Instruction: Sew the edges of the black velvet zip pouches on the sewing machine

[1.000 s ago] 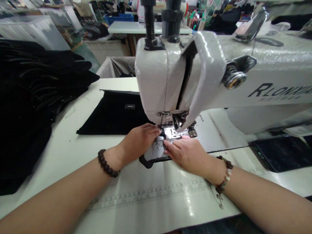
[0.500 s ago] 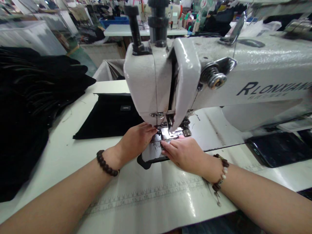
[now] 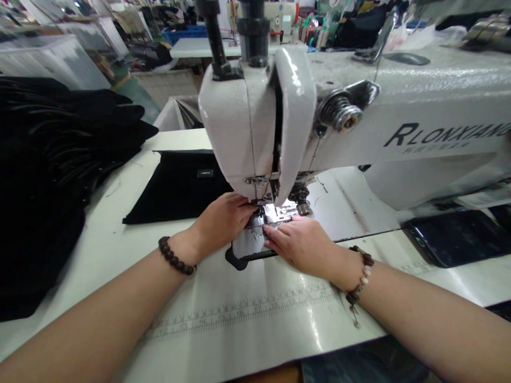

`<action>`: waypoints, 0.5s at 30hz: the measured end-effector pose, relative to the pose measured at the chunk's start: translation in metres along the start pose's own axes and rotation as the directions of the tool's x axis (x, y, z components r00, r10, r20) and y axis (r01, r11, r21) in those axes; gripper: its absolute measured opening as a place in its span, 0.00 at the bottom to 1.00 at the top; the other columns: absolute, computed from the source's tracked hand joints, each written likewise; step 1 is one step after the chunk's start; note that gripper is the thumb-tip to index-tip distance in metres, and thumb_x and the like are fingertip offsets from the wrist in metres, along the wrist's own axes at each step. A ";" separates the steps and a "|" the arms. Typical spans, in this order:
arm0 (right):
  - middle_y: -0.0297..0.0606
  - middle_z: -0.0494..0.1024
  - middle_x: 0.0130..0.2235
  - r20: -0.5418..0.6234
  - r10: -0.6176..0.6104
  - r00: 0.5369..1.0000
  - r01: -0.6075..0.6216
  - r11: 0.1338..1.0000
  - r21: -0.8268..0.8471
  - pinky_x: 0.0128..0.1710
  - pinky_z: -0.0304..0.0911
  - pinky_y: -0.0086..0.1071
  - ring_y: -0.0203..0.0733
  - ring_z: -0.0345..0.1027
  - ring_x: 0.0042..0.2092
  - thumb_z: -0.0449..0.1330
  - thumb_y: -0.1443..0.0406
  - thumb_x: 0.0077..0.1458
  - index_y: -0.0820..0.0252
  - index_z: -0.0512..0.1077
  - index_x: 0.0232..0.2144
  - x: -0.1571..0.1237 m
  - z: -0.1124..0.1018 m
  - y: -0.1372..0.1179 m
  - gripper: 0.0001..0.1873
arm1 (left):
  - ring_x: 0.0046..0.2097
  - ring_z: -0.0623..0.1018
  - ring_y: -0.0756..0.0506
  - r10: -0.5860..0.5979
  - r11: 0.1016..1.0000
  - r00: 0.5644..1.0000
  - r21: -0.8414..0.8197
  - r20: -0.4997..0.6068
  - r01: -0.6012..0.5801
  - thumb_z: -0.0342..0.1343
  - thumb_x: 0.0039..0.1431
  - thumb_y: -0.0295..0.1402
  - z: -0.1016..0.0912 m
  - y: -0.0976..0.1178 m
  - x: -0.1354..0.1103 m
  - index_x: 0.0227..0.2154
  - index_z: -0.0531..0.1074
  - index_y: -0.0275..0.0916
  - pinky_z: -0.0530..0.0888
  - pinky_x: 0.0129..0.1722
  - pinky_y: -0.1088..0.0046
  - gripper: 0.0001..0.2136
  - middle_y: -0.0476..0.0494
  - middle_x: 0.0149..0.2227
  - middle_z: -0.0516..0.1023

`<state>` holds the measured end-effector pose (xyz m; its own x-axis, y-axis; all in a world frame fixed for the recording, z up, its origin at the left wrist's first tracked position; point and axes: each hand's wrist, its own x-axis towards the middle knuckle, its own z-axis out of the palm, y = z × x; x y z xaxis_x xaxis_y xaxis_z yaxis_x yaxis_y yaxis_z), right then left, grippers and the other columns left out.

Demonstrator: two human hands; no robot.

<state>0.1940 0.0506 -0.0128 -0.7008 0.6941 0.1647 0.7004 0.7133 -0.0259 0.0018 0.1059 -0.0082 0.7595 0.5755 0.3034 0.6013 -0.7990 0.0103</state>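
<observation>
My left hand reaches to the left side of the presser foot on a white sewing machine, fingers drawn together by the needle area. Whatever is under those fingertips is hidden. My right hand is on the metal plate in front of the foot, its fingers bent and close together. Any small piece in them does not show. A flat black fabric piece with a small label lies beyond my left hand, partly behind the machine head.
A tall heap of black fabric pieces fills the table's left side. A dark phone lies at the right, under the machine arm. Ruler markings run along the table front. Other workstations stand behind.
The machine head appears slightly higher and further left in view. Both hands keep nearly the same place at the presser foot, and the labelled fabric stays where it was.
</observation>
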 end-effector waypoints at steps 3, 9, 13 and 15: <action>0.33 0.74 0.24 0.018 0.011 1.000 -0.011 1.000 0.010 0.25 0.43 0.33 0.35 0.60 0.23 0.47 0.61 0.60 0.63 0.69 0.37 -0.001 -0.001 0.000 0.14 | 0.46 0.72 0.44 0.008 1.000 0.993 0.003 0.121 -0.009 0.47 0.60 0.30 -0.006 -0.009 -0.001 0.40 0.73 0.37 0.69 0.46 0.69 0.10 0.43 0.42 0.75; 0.33 0.74 0.24 0.020 0.024 1.000 -0.024 1.000 0.005 0.25 0.44 0.33 0.35 0.59 0.22 0.47 0.61 0.60 0.61 0.70 0.37 -0.003 -0.003 0.001 0.14 | 0.41 0.73 0.48 0.084 0.996 0.935 -0.042 0.344 -0.074 0.50 0.55 0.23 -0.030 -0.003 -0.008 0.42 0.72 0.38 0.69 0.44 0.74 0.12 0.45 0.41 0.74; 0.32 0.74 0.24 0.006 0.025 1.000 -0.025 1.000 -0.002 0.24 0.43 0.33 0.35 0.59 0.22 0.47 0.61 0.60 0.60 0.71 0.35 -0.003 -0.004 0.001 0.14 | 0.42 0.71 0.45 0.019 0.996 0.940 -0.088 0.340 0.012 0.54 0.55 0.28 -0.032 0.010 -0.018 0.45 0.70 0.40 0.69 0.45 0.67 0.13 0.43 0.42 0.70; 0.32 0.74 0.25 0.006 0.030 1.000 -0.030 1.000 0.006 0.24 0.43 0.32 0.35 0.59 0.23 0.47 0.61 0.60 0.60 0.71 0.35 -0.004 -0.005 0.001 0.14 | 0.44 0.69 0.44 -0.031 0.991 0.960 -0.117 0.280 0.066 0.55 0.55 0.29 -0.026 0.016 -0.022 0.45 0.70 0.41 0.68 0.47 0.65 0.13 0.42 0.44 0.68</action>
<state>0.1980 0.0486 -0.0090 -0.6807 0.7155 0.1575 0.7200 0.6930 -0.0368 -0.0118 0.0755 0.0105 0.7795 0.6259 0.0244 0.6170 -0.7740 0.1420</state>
